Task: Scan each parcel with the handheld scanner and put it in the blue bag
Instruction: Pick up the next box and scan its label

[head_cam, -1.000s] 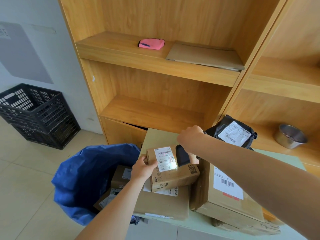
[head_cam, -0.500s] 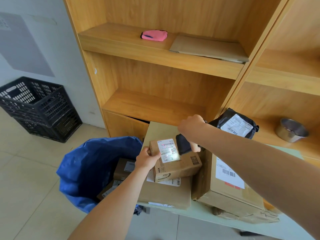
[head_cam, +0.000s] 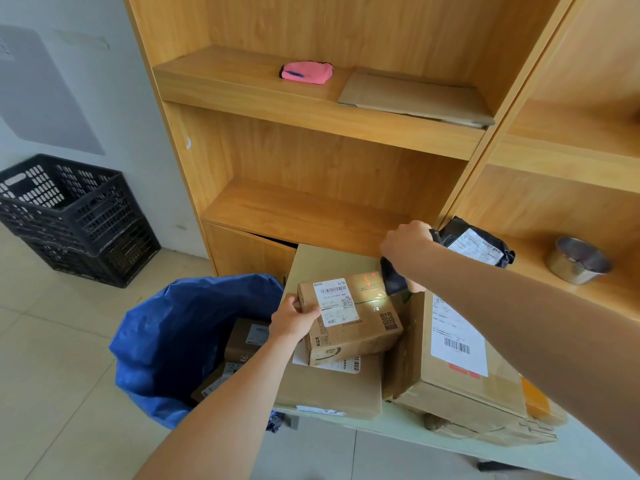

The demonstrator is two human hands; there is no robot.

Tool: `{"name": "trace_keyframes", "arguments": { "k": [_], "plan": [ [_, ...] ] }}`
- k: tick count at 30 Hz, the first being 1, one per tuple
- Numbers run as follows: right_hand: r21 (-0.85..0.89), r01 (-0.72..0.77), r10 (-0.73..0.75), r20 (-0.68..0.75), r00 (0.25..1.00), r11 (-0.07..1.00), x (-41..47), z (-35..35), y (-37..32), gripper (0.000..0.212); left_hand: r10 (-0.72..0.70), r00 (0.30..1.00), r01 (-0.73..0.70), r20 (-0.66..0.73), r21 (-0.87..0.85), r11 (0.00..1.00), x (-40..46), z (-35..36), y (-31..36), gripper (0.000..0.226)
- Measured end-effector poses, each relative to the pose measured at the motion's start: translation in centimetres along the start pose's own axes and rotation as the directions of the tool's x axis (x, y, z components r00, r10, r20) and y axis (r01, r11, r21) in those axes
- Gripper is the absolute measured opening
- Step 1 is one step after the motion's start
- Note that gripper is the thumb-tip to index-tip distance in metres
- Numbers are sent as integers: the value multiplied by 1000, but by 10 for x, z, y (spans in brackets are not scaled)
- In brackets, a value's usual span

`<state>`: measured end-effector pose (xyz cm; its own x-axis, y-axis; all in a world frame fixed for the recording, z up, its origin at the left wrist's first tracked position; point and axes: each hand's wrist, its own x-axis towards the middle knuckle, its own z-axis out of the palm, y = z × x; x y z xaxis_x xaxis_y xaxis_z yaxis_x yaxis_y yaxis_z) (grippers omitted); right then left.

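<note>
At far left, a stack of black plastic crates (head_cam: 74, 216) stands on the tiled floor against the wall. Next comes the blue bag (head_cam: 180, 344), open-mouthed beside the worktop (head_cam: 408, 427), with at least two brown parcels already inside.

The left hand (head_cam: 294, 318) grips the left end of a small cardboard parcel (head_cam: 349, 318), thumb on its top face and fingers curled round the edge. The parcel rests on a flat carton (head_cam: 329, 382) and has a white shipping label on top.

The right hand (head_cam: 407, 242) is clamped round the black handheld scanner (head_cam: 393, 277), held just above the parcel's right end. Half a second ago the scanner's light fell on the white label; now the glow and red dots lie on bare cardboard to the right of it, and the parcel has shifted slightly toward the bag. This suggests the scan is done, so the parcel is likely ready to go left into the bag, though a confirmed read cannot be seen.

Further right, a large labelled box (head_cam: 460, 362) sits on the worktop, with a black mailer bag (head_cam: 478, 244) behind it. A metal bowl (head_cam: 578, 259) stands on a wooden shelf (head_cam: 311, 216) at far right; a pink pouch (head_cam: 306, 72) lies on an upper shelf.
</note>
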<state>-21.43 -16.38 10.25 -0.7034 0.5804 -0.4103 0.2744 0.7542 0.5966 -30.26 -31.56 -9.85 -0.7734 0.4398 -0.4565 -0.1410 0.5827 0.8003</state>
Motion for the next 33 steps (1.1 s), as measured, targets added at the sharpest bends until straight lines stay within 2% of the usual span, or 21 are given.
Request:
{"name": "trace_keyframes", "arguments": {
  "k": [4, 6, 9, 12, 14, 15, 17, 18, 19, 22, 25, 27, 30, 33],
  "plan": [
    [-6, 128, -127, 96, 987, 992, -7, 2, 5, 52, 3, 1000, -3, 5, 9, 1000, 2, 1, 1, 39],
    [-2, 175, -174, 125, 977, 985, -9, 5, -3, 54, 2, 1000, -2, 7, 9, 1000, 3, 0, 3, 40],
    [20, 123, -124, 96, 988, 992, -13, 11, -6, 45, 4, 1000, -4, 27, 13, 1000, 3, -1, 4, 43],
    [25, 50, -53, 139, 989, 998, -22, 12, 17, 46, 12, 998, -14, 55, 46, 999, 4, -5, 4, 45],
    [-2, 18, -18, 164, 986, 1000, -29, 14, 39, 52, 95, 995, -96, 10, 147, 984, 3, -4, 6, 46],
    [-2, -11, 12, 168, 986, 1000, -31, 17, 51, 55, 180, 981, -161, -77, 202, 966, 2, 1, 9, 46],
    [12, -59, 56, 156, 986, 998, -36, 23, 73, 61, 385, 883, -315, -269, 268, 910, -4, 11, 18, 44],
    [14, -75, 72, 153, 986, 997, -40, 26, 82, 60, 458, 834, -386, -308, 266, 883, -8, 18, 26, 43],
    [21, -90, 86, 156, 984, 996, -46, 31, 92, 57, 492, 819, -436, -297, 236, 868, -12, 28, 34, 43],
    [60, -138, 123, 205, 971, 989, -63, 48, 113, 55, 491, 852, -482, -183, 92, 871, -23, 66, 60, 42],
    [117, -152, 116, 269, 956, 981, -75, 72, 124, 59, 450, 893, -450, 3, -15, 893, -35, 102, 86, 46],
    [150, -166, 120, 272, 955, 975, -83, 87, 129, 64, 410, 902, -414, 134, 3, 910, -41, 121, 98, 50],
    [214, -195, 136, 264, 955, 957, -94, 109, 136, 63, 329, 870, -382, 366, 80, 921, -49, 146, 108, 63],
    [261, -220, 162, 224, 961, 940, -101, 128, 140, 64, 276, 847, -349, 454, 84, 933, -52, 165, 110, 65]
  ]
}}
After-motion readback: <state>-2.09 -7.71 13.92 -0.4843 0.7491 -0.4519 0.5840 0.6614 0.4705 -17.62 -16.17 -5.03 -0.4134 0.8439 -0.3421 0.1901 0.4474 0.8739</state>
